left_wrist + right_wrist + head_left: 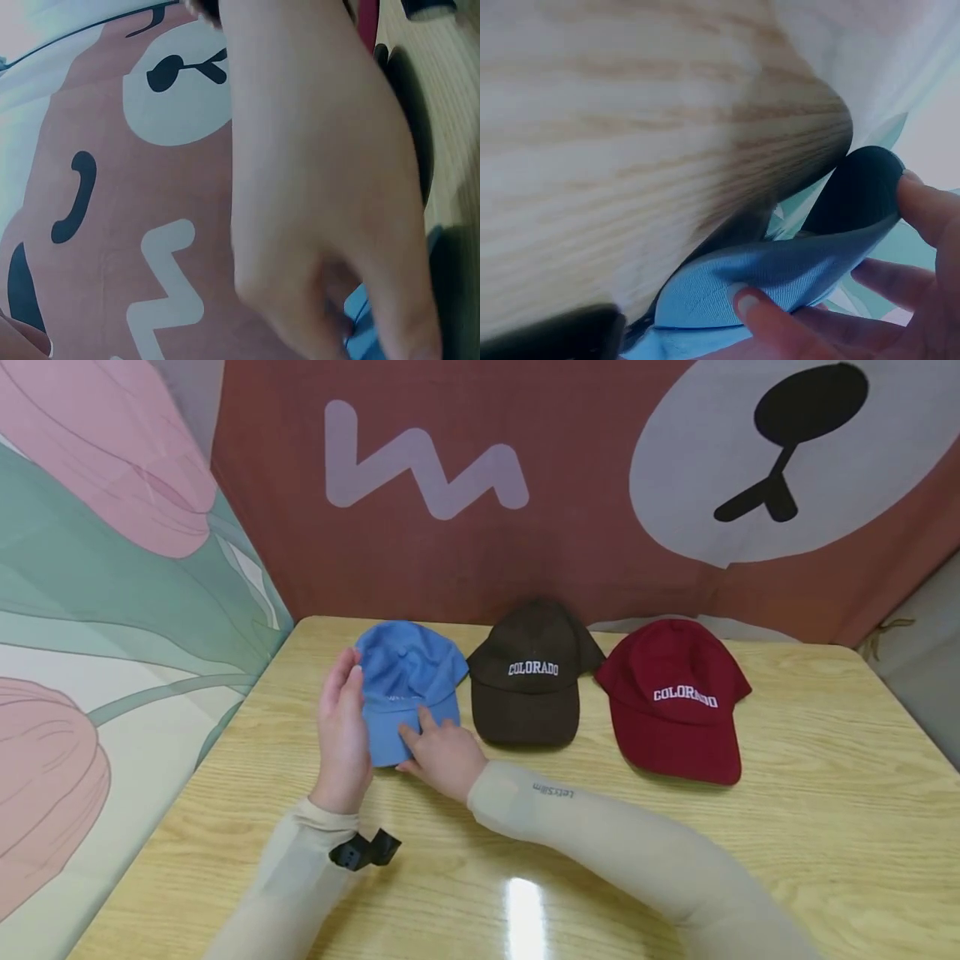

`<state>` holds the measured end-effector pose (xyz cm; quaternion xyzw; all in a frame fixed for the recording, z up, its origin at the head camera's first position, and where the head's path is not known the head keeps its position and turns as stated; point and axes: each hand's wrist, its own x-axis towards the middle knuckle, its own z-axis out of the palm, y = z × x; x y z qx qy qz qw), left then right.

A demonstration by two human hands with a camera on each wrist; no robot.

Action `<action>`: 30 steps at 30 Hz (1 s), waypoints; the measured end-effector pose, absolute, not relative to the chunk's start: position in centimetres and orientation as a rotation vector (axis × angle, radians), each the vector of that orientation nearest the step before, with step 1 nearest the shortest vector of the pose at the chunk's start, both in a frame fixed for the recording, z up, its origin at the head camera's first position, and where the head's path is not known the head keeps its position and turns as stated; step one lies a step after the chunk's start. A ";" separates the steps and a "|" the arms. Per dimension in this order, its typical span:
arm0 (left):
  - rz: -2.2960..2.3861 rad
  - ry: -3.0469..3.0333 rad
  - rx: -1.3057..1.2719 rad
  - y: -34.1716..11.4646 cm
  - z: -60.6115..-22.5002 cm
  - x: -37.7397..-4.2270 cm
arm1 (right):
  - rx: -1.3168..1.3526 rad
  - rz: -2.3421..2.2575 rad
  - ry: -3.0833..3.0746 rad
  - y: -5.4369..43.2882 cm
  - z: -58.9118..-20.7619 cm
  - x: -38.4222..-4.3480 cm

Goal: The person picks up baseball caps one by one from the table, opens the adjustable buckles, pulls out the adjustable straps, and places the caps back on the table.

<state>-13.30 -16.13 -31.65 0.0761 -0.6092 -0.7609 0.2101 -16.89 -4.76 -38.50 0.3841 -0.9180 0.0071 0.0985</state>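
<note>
A light blue baseball cap [412, 660] lies at the left of the wooden table, brim toward me. My right hand [446, 756] pinches its brim near the front edge, two fingers spread on top and the thumb low at the rim. In the right wrist view fingertips rest on the curved brim [720, 289], its dark underside showing. At the cap's left side my left hand [343, 735] stands on edge, palm toward the cap and fingers extended. The left wrist view shows the back of that hand [322, 165], with a bit of blue cloth [364, 322] beside the thumb.
A dark brown cap [525, 714] lettered COLORADO sits right of the blue one. Beyond it is a dark red cap [675, 739] with the same lettering. Printed cloth [570, 552] hangs behind the table [825, 827], and a flowered cloth [150, 635] covers the left side.
</note>
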 end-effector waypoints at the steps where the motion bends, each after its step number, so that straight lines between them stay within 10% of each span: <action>1: -2.110 -1.709 0.213 -16.1 -31.7 -13.3 | 1.119 0.033 -2.725 -5.1 -38.5 -17.0; 30: -2.063 -1.899 0.173 -15.9 -32.5 -13.5 | 1.077 0.239 -2.943 -1.5 -36.5 -17.7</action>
